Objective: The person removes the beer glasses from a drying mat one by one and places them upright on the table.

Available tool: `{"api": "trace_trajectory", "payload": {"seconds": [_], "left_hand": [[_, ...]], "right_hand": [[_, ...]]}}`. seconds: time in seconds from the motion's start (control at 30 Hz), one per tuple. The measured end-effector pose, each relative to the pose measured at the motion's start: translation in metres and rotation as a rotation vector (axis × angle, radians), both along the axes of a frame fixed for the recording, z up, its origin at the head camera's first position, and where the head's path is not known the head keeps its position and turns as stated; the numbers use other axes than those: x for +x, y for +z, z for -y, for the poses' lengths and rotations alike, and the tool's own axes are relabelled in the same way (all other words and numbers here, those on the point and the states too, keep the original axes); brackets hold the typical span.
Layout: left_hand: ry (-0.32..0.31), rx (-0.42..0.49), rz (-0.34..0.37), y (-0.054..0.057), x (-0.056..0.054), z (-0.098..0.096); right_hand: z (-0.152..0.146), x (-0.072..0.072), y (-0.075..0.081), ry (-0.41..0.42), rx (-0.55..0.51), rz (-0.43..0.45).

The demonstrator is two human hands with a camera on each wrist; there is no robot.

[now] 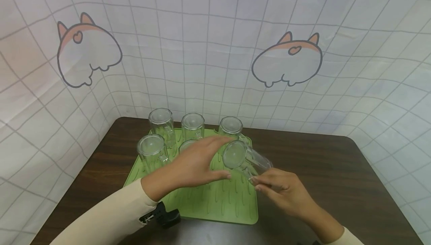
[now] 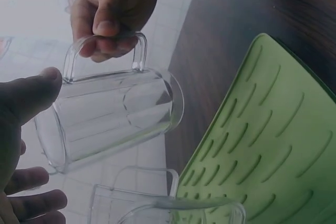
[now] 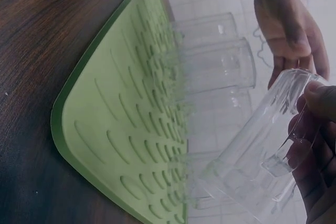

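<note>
My right hand (image 1: 284,190) grips a clear glass mug (image 1: 234,156) by its handle, fingers and thumb wrapped round it in the left wrist view. The mug is tilted over the right part of a green ribbed drying mat (image 1: 232,204), its round base toward my left hand (image 1: 196,162). That hand is spread, thumb and fingers apart beside the mug's base, holding nothing. Several more glass mugs stand upside down on the mat, among them a front-left mug (image 1: 152,147) and a back-right mug (image 1: 231,126). My left hand partly hides one in the front row.
A dark wooden table (image 1: 320,166) lies under the mat. White grid-patterned cloth (image 1: 215,50) with cartoon prints hangs behind and at both sides. Back-row mugs, including a back-left mug (image 1: 161,123), stand near the table's far edge. A black strap device (image 1: 165,217) sits at my left wrist.
</note>
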State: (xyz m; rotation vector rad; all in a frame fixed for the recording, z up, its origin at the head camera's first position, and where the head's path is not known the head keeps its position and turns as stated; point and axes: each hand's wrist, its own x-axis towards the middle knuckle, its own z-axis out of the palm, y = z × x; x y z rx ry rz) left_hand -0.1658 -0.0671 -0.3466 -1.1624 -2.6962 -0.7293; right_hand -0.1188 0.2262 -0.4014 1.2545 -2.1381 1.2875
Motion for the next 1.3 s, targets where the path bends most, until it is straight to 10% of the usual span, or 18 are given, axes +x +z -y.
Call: {"api": "trace_trajectory", "payload": {"seconds": [1.3], "left_hand": [[-0.088,0.083,0.082,-0.008,-0.011,-0.017]], "right_hand": [[0.006,-0.002,-0.005,0.0,0.0,-0.088]]}}
